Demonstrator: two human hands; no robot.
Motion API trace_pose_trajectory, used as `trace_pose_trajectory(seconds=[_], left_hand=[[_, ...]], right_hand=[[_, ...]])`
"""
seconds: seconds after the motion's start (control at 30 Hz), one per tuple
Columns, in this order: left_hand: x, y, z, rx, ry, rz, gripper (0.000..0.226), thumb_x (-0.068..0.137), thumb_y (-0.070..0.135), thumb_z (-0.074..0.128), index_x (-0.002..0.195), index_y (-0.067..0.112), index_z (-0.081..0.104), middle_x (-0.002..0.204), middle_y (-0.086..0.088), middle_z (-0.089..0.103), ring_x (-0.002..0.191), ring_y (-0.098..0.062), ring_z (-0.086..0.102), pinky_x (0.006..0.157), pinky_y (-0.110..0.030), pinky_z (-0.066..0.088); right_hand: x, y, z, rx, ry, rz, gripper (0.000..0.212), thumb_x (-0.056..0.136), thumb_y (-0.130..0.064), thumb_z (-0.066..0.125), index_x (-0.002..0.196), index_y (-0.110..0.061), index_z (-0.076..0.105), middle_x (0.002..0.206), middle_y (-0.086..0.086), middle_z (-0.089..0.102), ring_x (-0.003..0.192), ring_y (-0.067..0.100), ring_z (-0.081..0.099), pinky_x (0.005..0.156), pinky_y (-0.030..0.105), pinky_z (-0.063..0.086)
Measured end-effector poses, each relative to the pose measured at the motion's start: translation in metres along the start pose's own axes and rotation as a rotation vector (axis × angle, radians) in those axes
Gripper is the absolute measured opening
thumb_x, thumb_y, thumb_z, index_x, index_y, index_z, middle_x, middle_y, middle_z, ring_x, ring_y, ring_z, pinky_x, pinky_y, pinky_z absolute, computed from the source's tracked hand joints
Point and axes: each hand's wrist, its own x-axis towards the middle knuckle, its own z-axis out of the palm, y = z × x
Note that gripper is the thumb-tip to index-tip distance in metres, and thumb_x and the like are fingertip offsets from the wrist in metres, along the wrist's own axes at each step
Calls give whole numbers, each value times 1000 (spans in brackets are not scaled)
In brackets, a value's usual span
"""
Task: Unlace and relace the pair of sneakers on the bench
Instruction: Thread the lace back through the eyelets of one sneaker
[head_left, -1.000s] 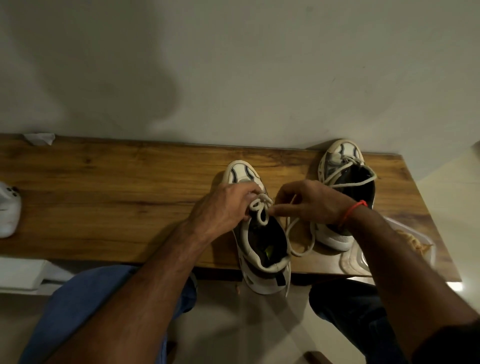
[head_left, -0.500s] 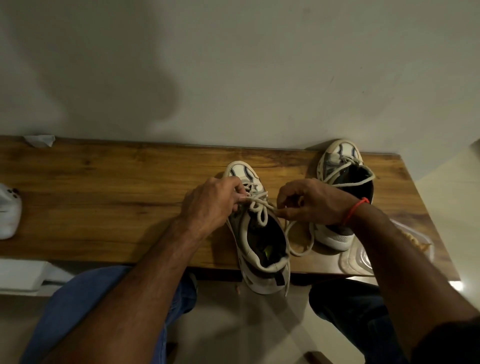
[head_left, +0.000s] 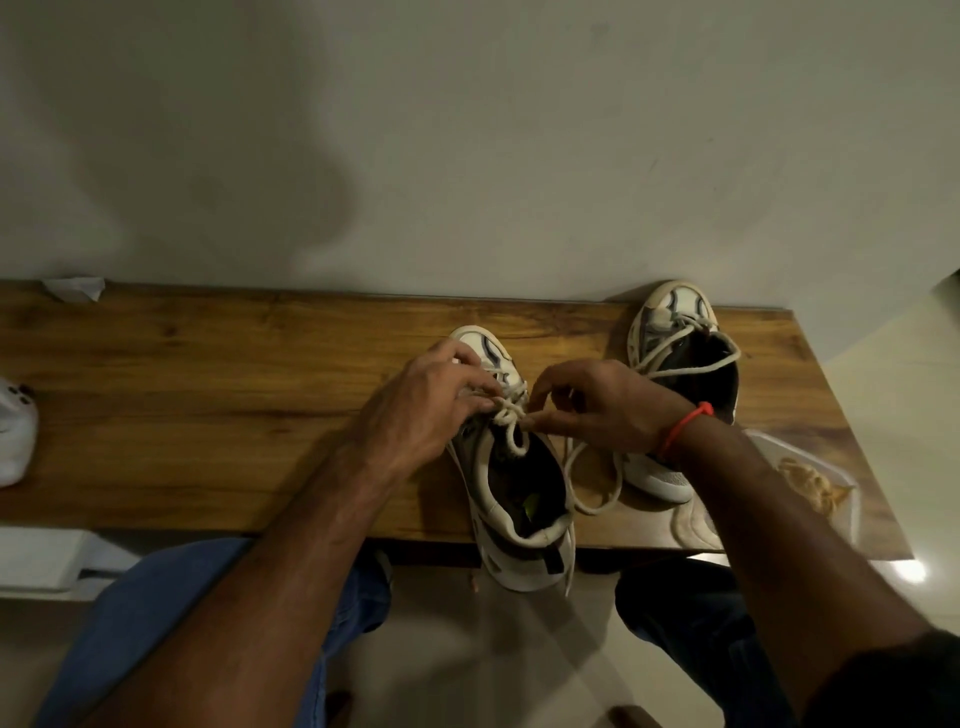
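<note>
Sneaker (head_left: 514, 483) lace (head_left: 511, 415) pinched by left hand (head_left: 421, 410), right hand (head_left: 597, 405).

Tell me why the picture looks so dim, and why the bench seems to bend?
Head view: the light is low and warm, so the arms and the laces look murky; a big soft shadow falls on the wall; a bright glare spot shines on the floor at right; the wide lens bows the bench edges; the corners go darker.

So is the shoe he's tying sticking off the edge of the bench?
Yes, the near sneaker has its heel hanging past the front edge of the bench.
</note>
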Motion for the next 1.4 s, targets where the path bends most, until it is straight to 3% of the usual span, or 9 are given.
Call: trace_pose_trajectory(seconds=[0.3,0.53,0.73,0.87,0.97,1.07,1.17,1.27,1.4], left_hand=[[-2,7,3,106,207,33,17,88,38,73,102,29,75,137,11,51,121,-13,50,102,-43,46],[-5,5,13,213,198,-74,14,91,46,68,102,37,67,130,14,47,121,-16,42,95,-45,44],[-3,2,19,196,129,-124,14,93,45,66,103,35,66,127,9,50,119,-16,44,97,-47,45],[1,-4,9,-84,112,-92,11,96,35,64,106,32,69,120,6,56,109,-11,50,93,-36,48],[5,2,0,-351,164,-90,29,102,41,54,127,30,64,135,0,57,112,-10,54,85,-27,48],[1,16,8,-332,-45,-33,68,100,63,26,158,27,31,168,1,22,153,-20,22,121,-50,29],[-8,26,29,-133,-362,-59,88,87,75,4,159,29,-18,164,11,-30,151,-12,-27,125,-56,-6],[-8,28,32,-99,-427,-91,97,82,80,5,153,27,-32,157,10,-43,146,-12,-35,124,-56,-11],[-5,14,23,-10,-474,-185,116,83,86,36,153,26,-34,156,2,-46,151,-24,-28,122,-59,-3]], right_hand=[[2,-1,4,-52,96,-175,13,97,-31,58,91,-20,64,85,-9,54,75,8,53,65,24,45],[-3,7,2,-46,31,-204,19,95,-21,59,87,-37,55,86,-11,55,79,5,54,69,23,44],[-2,15,6,-60,-48,-124,7,97,-24,58,96,-28,64,93,-10,58,83,2,55,71,20,42],[-5,16,2,95,-12,-42,19,97,-36,58,105,-24,70,99,-9,65,90,5,59,78,28,53],[-4,11,-2,166,102,-23,26,100,-33,53,123,-26,64,113,-7,63,98,5,59,83,26,50],[-3,6,0,195,89,6,50,102,-26,50,151,-32,36,151,-7,42,130,10,47,105,30,41],[-1,0,17,238,-206,16,66,104,-32,44,157,-36,5,165,-11,1,148,7,6,121,34,14],[0,-2,23,327,-249,29,69,104,-29,44,157,-37,0,163,-15,-8,149,5,-3,124,35,5],[-3,2,5,456,-39,146,72,99,-5,46,157,-36,16,163,-15,12,150,6,11,123,36,13]])
